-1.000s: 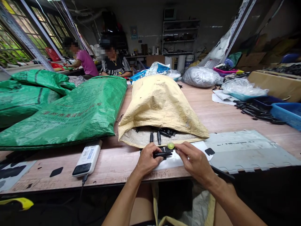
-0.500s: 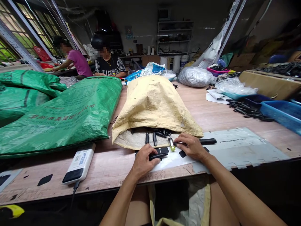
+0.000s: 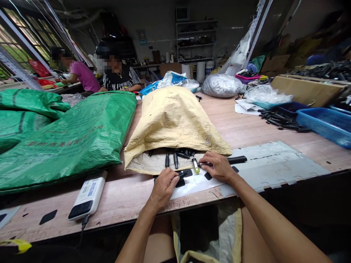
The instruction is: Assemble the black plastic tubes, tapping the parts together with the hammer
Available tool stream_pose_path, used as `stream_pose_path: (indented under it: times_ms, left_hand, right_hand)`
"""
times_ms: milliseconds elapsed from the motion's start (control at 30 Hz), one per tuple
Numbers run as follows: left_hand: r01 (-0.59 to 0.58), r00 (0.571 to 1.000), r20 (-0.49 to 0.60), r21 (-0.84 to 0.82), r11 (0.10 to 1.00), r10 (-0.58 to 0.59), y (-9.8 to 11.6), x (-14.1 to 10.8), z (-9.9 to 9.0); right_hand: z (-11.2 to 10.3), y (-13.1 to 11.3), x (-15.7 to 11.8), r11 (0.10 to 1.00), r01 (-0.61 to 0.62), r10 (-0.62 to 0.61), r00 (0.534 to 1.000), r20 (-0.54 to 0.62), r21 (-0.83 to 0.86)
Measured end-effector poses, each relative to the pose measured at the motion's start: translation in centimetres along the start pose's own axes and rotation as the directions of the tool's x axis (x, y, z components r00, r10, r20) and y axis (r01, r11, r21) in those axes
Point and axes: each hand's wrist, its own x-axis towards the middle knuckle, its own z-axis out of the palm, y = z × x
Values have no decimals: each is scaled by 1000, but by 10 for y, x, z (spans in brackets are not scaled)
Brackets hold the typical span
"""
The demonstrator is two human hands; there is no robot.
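- here at lower centre, the left hand [image 3: 164,186] has a narrow grip, thumb and fingers pinching a slim black piece [image 3: 182,175] just above the tabletop [image 3: 131,190].
- to its right, the right hand [image 3: 218,166] has its grip closed around the handle of a small hammer [image 3: 195,165], yellow-green face down, near the white sheet [image 3: 192,187].
- up at centre, the cream sack [image 3: 178,124] gapes, with loose black parts [image 3: 176,160] at its mouth.
- good handling here, i'd judge: a firm pinch, piece level, fingertips clear of the hammer's face, and a relaxed right wrist.
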Motion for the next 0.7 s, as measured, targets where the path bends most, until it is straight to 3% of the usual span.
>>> stream_pose_path:
  times_ms: [267,367,467,533,600,667,700]
  left_hand:
    - [-17,1000,15,53,998,16,2,1,-2]
    - [-39,997,77,88,995,32,28,-9,-8]
    - [-69,954,291,-9,998,68,65,-31,-3]
    - [-36,895,440,-101,994,77,79,-48,15]
    - [55,849,529,-86,995,-1,77,-65,45]
    - [201,803,564,48,978,-193,59,-77,81]
    - [287,758,573,135,948,-311,48,-82,98]
  right_hand:
    - [2,0,-1,1000,13,-14,1000,-15,-10]
    - [2,0,-1,1000,11,-11,999,-31,-7]
    - [3,-1,-1,1000,2,-2,999,-38,-5]
    - [3,0,-1,1000,2,-2,999,-38,-4]
    - [3,0,-1,1000,4,-4,999,-41,-4]
    - [3,0,-1,1000,1,-1,999,-42,-6]
    - [3,0,-1,1000,-3,2,999,-42,-8]
